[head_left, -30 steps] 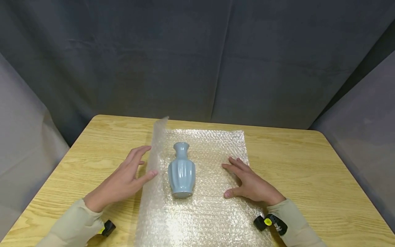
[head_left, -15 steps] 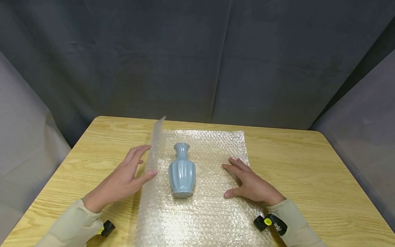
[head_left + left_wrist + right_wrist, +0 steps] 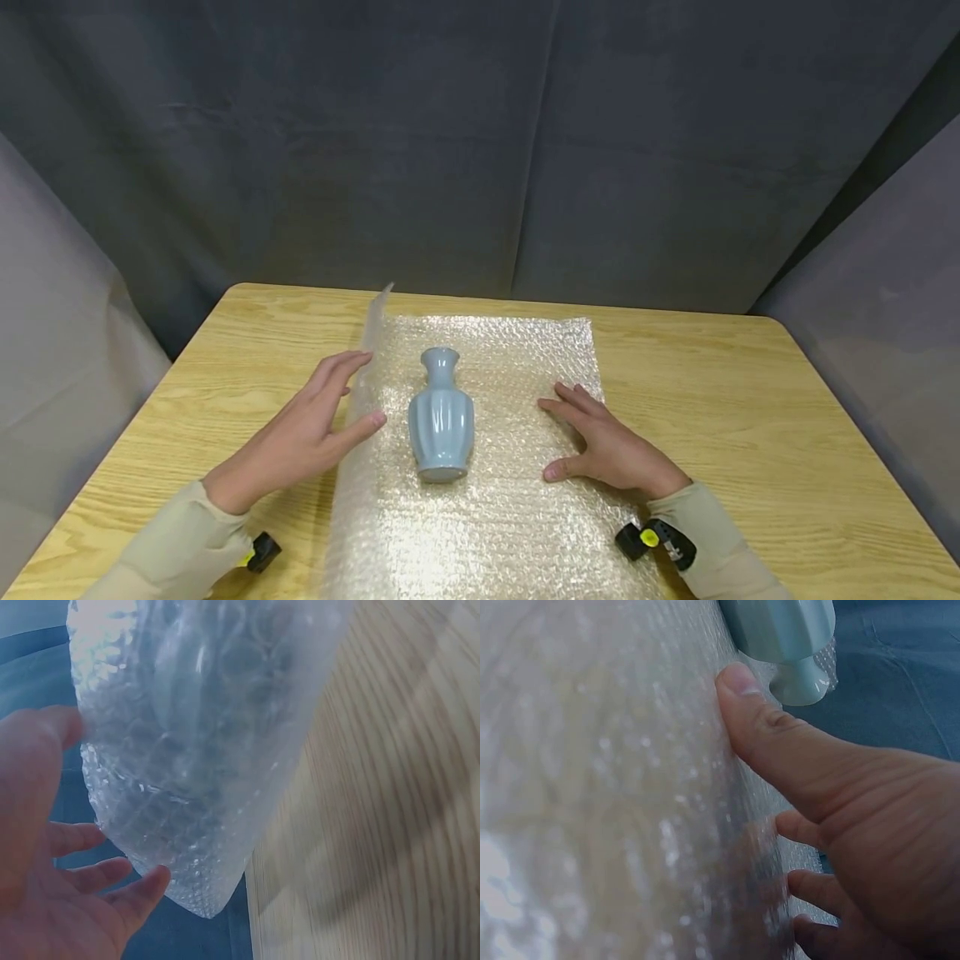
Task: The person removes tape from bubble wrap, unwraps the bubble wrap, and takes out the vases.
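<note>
A pale blue ceramic vase (image 3: 441, 421) lies on its side on a sheet of bubble wrap (image 3: 510, 533), its neck toward the far table edge. The sheet's left side stands up as a flap (image 3: 356, 492). My left hand (image 3: 303, 437) is beside that flap, fingers spread and loosely extended. In the left wrist view the thumb and fingertips (image 3: 157, 879) are right at the flap's edge. My right hand (image 3: 607, 442) rests its spread fingertips on the wrap to the right of the vase. Neither hand grips anything.
The wooden table (image 3: 750, 417) extends to both sides of the wrap. A dark grey curtain (image 3: 375, 150) hangs behind it, with pale cloth panels (image 3: 60, 358) at the left and right. Each wrist wears a small black camera (image 3: 262, 552).
The raised flap of bubble wrap has leaned outward to the left, showing more of the sheet beside the vase. Both hands have stayed almost still, and the vase lies as before.
</note>
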`<action>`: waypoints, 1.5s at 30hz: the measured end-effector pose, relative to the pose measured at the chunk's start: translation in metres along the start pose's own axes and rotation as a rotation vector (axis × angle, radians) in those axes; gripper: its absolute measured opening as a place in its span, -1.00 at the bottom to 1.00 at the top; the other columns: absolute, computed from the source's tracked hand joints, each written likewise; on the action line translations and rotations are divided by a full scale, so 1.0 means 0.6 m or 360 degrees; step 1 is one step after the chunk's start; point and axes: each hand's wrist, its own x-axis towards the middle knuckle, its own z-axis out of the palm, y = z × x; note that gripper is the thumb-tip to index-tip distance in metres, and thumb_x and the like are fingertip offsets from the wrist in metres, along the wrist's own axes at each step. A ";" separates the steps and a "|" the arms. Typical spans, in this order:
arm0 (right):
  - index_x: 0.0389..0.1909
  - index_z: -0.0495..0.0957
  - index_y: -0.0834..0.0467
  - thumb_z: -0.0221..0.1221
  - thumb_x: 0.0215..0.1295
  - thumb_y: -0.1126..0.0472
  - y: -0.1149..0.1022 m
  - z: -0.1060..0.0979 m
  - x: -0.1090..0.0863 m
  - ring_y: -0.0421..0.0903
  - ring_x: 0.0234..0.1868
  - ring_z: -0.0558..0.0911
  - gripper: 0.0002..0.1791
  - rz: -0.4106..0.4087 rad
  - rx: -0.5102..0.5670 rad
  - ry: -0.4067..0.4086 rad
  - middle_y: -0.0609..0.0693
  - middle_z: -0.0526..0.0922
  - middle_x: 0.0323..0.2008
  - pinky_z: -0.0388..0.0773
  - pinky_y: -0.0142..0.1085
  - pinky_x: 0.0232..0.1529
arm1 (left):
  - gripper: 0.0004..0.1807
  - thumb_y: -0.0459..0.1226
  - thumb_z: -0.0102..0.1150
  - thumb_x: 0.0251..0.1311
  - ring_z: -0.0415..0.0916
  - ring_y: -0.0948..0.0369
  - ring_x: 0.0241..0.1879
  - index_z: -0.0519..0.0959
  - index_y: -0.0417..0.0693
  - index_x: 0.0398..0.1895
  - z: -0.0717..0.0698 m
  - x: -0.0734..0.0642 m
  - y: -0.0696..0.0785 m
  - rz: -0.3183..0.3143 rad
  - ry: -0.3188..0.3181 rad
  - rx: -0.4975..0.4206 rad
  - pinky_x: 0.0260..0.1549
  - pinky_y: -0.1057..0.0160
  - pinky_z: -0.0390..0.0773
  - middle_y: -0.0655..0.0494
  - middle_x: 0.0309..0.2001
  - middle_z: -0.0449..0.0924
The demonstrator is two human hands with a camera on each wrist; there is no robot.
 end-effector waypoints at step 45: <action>0.58 0.24 0.02 0.43 0.06 -0.27 -0.004 -0.007 -0.005 0.40 0.66 -0.13 0.09 -0.0037 -0.0014 -0.0006 0.23 -0.03 0.67 0.04 0.45 0.51 | -0.44 -0.18 0.42 0.25 0.54 -0.21 0.28 0.57 -0.18 0.28 -0.070 -0.060 -0.097 0.0076 -0.0072 0.0396 0.09 -0.17 0.65 -0.20 0.32 0.52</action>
